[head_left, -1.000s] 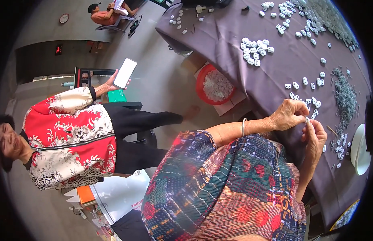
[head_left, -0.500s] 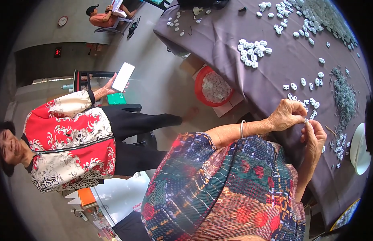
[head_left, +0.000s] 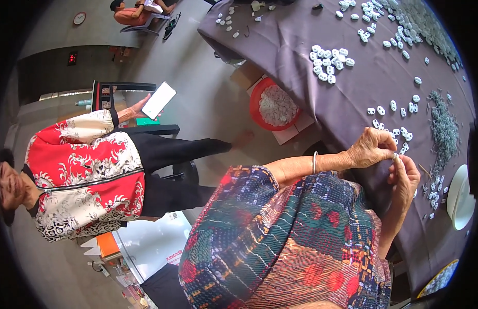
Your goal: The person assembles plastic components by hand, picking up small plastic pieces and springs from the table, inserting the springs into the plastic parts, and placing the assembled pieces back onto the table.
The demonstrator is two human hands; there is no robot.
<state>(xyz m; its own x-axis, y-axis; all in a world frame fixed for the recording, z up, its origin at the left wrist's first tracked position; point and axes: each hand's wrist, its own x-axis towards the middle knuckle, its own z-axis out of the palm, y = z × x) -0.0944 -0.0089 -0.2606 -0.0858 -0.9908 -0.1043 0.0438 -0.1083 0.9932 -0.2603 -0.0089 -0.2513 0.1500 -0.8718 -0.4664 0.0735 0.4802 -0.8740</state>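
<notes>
A: What is biggest there?
B: The table (head_left: 295, 31), under a purplish-grey cloth. Well apart from its near edge, a white panel (head_left: 146, 239) bears red lettering, upside down from this view.
A: Then?
B: A red basin (head_left: 254, 105) heaped with white bits, just beyond the table's near edge.
A: And the person's hands?
B: Both are closed in a pinch. The left hand (head_left: 372, 149), a bangle (head_left: 314, 162) on its wrist, meets the right hand (head_left: 405, 177) at the fingertips, with one small white piece (head_left: 395, 156) gripped between them, over the table's near edge.
A: Which way does that piece point?
B: One cannot tell; the fingertips cover most of it and hide its long axis. Only a pale speck shows.
A: What lies about them?
B: Farther in from the near edge, a pile of thin grey-green strands (head_left: 444, 126). Smaller still, glossy white oval pieces (head_left: 331, 79) with dark marks lie scattered and clustered, their long axes at mixed angles.
</notes>
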